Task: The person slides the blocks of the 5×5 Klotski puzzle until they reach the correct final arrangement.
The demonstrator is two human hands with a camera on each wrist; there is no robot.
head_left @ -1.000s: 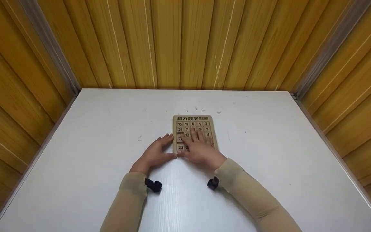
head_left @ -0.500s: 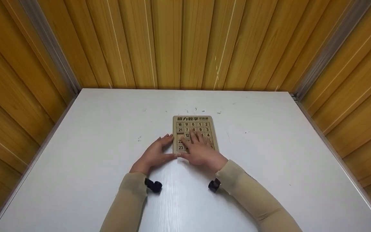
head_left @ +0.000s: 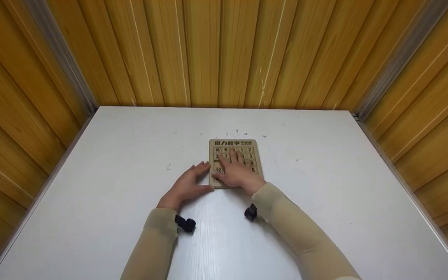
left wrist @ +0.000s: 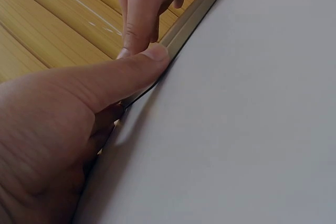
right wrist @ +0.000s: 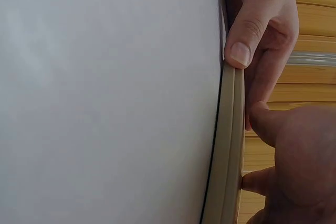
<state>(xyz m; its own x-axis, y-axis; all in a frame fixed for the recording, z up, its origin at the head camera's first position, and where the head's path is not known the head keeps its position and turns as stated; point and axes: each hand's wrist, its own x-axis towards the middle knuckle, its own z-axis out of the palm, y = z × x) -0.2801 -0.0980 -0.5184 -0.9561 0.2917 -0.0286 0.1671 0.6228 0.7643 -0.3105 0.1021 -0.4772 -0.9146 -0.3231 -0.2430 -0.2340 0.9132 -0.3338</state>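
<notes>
A wooden sliding number puzzle (head_left: 213,143) lies flat in the head view, with numbered tiles and Chinese lettering along its far end. My left hand (head_left: 188,184) holds its near left corner, the fingers along the left side and the thumb on the near edge. Over the tiles spreads my right hand (head_left: 237,171), fingers pointing away, with one fingertip on the tile at the left of the second row. Below that tile a gap shows above tile 22 (head_left: 218,170). The right hand hides many middle and near tiles. In the right wrist view, the left thumb (right wrist: 240,53) presses the board's edge.
The puzzle rests on a white table (head_left: 138,140) with small dark marks beyond the board. Wood-patterned panels (head_left: 204,54) stand behind and at both sides, with grey metal posts (head_left: 58,54) in the corners. Each sleeve carries a small black wrist camera (head_left: 187,224).
Tile 22 has slid toward the near edge, widening the gap above it. Then my right hand has moved farther up the board, its fingertip now on the second-row tile. The left hand stays put.
</notes>
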